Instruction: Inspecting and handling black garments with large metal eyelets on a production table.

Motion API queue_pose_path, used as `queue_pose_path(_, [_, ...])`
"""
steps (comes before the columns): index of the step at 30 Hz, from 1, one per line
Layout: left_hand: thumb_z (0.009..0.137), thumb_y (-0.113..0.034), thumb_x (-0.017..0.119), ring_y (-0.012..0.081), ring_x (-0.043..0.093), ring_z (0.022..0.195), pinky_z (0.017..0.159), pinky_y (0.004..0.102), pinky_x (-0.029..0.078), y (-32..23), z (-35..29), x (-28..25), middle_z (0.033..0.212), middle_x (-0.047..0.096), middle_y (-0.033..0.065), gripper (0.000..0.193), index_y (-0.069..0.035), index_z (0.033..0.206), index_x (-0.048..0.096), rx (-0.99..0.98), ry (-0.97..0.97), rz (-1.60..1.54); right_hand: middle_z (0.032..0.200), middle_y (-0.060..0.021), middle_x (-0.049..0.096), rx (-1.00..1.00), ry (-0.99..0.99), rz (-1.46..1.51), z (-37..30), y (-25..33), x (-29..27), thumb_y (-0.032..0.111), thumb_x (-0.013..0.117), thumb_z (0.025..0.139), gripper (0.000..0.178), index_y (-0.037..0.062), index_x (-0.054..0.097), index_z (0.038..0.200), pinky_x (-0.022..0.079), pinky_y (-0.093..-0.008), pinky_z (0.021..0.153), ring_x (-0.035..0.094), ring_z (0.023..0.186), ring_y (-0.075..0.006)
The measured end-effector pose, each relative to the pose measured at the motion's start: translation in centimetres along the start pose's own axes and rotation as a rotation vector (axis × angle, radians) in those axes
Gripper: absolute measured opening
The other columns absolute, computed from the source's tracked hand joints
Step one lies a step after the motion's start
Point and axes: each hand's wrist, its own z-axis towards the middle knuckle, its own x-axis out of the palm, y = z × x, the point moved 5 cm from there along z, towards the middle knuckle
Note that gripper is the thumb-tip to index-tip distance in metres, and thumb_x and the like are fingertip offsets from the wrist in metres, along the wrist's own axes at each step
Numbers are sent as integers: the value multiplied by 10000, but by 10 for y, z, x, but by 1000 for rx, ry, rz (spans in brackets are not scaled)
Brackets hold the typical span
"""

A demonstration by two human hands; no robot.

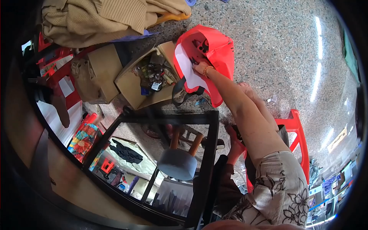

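Note:
My right arm reaches across to a red bag [224, 50] with a pale inner side and black straps, lying open on the floor. Inside its mouth, my right hand [200, 68], with a beaded bracelet at the wrist, is closed on a small dark thing that I cannot make out. Dark items with round shapes [202, 46] lie deeper in the bag. Lower down, partly covered by my right arm, my left hand [234, 142] is beside something dark. Its fingers are mostly hidden.
Left of the bag stands an open cardboard box [128, 86] of small mixed items. A black-framed glass panel [212, 134] and a grey-topped stool [177, 165] are nearer. A red plastic stool [301, 134] stands right. Tan knitted clothing [96, 19] is piled at the far left.

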Motion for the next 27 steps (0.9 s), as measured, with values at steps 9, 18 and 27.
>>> queue_pose_path(9, [997,-188,577,222,587,950,908,331,466,0,-54,-52,1074,640,114,234,22,1099,602,-159,-22,-22,615,-112,650,-124,-19,277,-61,41,-27,291,614,894,321,22,703,743,520,-362,504,662,568,-202])
queue_pose_path(18, [984,-160,587,188,585,933,898,325,467,-25,-162,-144,1025,642,86,184,14,1038,614,-414,-210,-90,785,-26,659,-345,-115,292,-218,64,-123,298,637,939,294,25,721,1011,508,-296,668,622,735,-122])
queue_pose_path(27, [934,22,602,127,575,857,780,238,484,-28,-161,-161,1009,592,78,41,-8,964,602,-366,-317,-458,886,23,528,-520,-2,179,-453,155,-198,277,400,1063,409,0,559,1318,333,-209,611,424,714,-42])
